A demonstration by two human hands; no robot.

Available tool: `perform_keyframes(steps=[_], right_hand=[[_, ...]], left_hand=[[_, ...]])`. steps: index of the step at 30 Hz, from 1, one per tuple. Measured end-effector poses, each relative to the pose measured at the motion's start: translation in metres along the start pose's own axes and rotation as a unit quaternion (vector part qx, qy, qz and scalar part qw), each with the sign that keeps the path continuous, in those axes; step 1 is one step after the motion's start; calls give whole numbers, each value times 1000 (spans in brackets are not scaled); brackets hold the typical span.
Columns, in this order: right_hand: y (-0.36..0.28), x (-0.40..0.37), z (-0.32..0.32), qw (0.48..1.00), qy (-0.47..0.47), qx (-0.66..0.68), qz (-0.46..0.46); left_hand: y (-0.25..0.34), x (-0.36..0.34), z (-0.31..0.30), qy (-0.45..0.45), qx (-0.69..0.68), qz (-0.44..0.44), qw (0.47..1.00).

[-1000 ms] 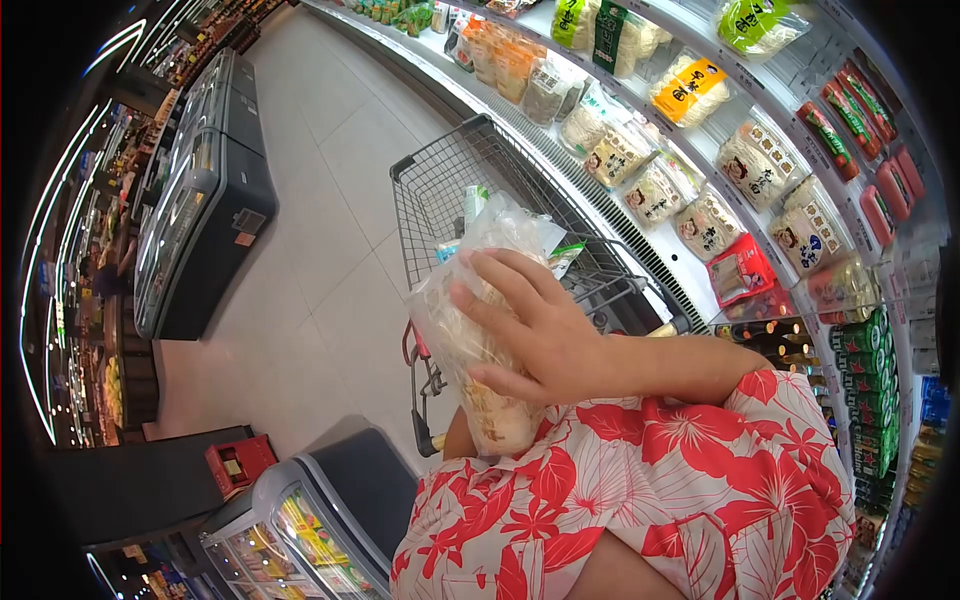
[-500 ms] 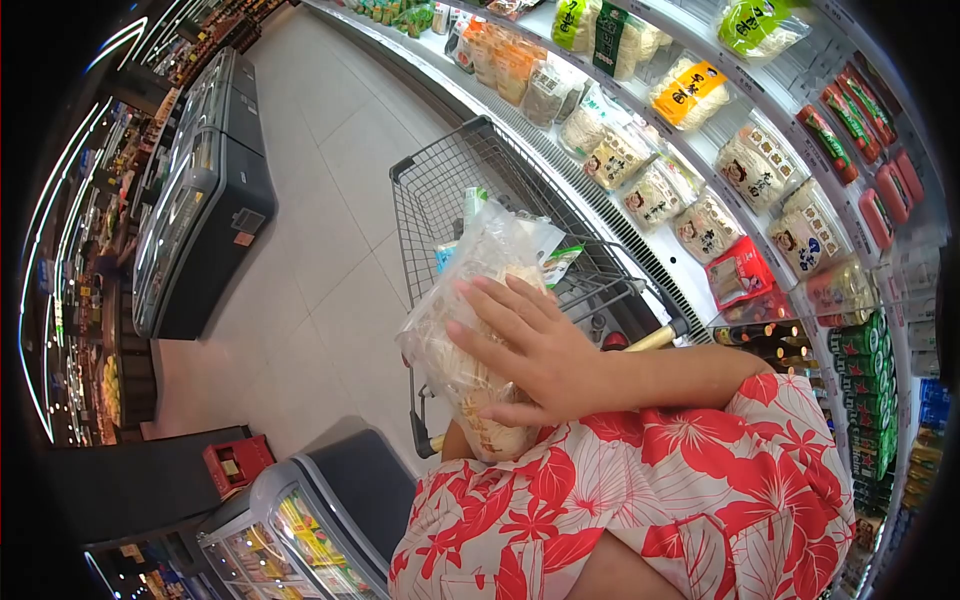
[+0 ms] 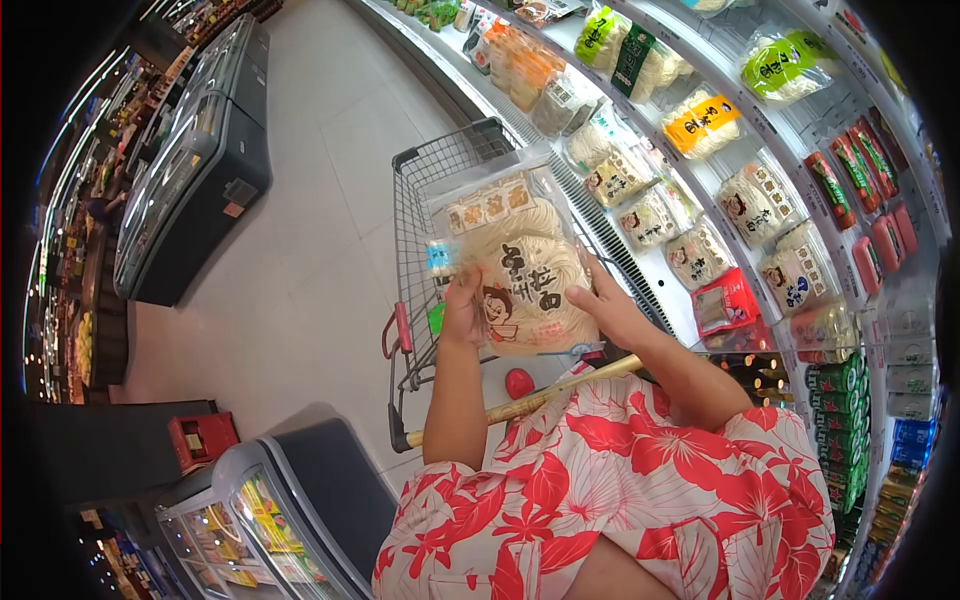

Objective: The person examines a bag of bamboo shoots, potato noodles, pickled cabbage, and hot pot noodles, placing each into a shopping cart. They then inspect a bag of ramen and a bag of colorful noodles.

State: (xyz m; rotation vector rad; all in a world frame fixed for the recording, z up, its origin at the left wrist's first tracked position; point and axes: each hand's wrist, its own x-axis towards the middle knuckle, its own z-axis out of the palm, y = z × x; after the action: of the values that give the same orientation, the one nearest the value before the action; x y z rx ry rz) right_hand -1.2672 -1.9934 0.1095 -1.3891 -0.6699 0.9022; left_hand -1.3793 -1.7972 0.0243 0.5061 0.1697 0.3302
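Observation:
A clear bag of pale noodles (image 3: 515, 265), printed with a cartoon face and dark characters, is held upright and facing me above a wire shopping cart (image 3: 430, 190). My left hand (image 3: 462, 305) grips the bag's lower left edge. On the lower right edge sits my right hand (image 3: 608, 305), fingers curled around it. My red and white flowered shirt (image 3: 620, 490) fills the bottom of the view.
A chilled shelf (image 3: 700, 150) with several noodle packs runs along the right, with drink cans (image 3: 845, 420) lower down. Chest freezers stand at the left (image 3: 190, 170) and at the near bottom left (image 3: 270, 510). A wooden stick (image 3: 520, 403) lies across the cart handle. Pale tiled floor (image 3: 310, 240) lies between.
The bag was pressed against my chest under my right hand. It is now lifted and turned label-up, held by both hands over the cart. The view has shifted slightly.

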Motion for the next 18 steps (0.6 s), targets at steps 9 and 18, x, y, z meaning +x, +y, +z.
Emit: perform_keyframes(steps=[9, 18], right_hand=[[39, 15, -31, 982, 49, 152, 102], [60, 22, -33, 973, 126, 171, 88]], left_hand=[[-4, 3, 0, 17, 73, 8, 997], [-4, 1, 2, 19, 82, 5, 996]])
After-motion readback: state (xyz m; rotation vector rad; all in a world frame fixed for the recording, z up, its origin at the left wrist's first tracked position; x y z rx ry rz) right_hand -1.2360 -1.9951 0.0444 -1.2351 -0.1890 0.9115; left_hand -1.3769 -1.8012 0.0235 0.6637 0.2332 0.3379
